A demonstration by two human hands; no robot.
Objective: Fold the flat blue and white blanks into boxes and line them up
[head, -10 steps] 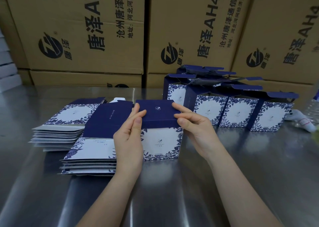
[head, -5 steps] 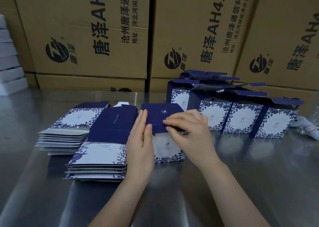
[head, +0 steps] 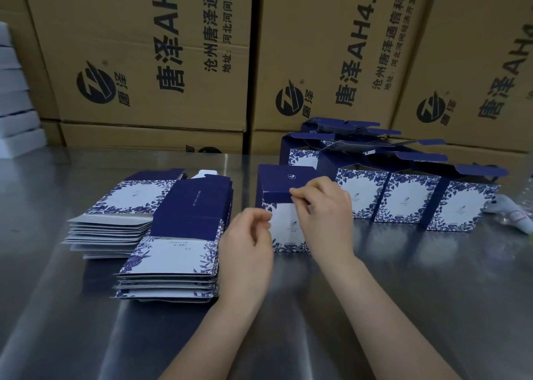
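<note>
One box (head: 284,229) stands between the flat stack (head: 173,261) and the finished row (head: 409,197). Your right hand (head: 326,209) pinches its lid (head: 288,179) edge; your left hand (head: 248,241), loosely curled, holds nothing. Brace the box with it and tuck the lid squarely.

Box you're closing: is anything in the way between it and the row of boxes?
Nothing visible. The box stands on the table beside the left end of the row of boxes; only the right hand pinching its lid lies between.

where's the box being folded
Head view, centre: the blue and white cardboard box stands right of the flat blank stack, left of the folded row, pinched by the right hand.
</note>
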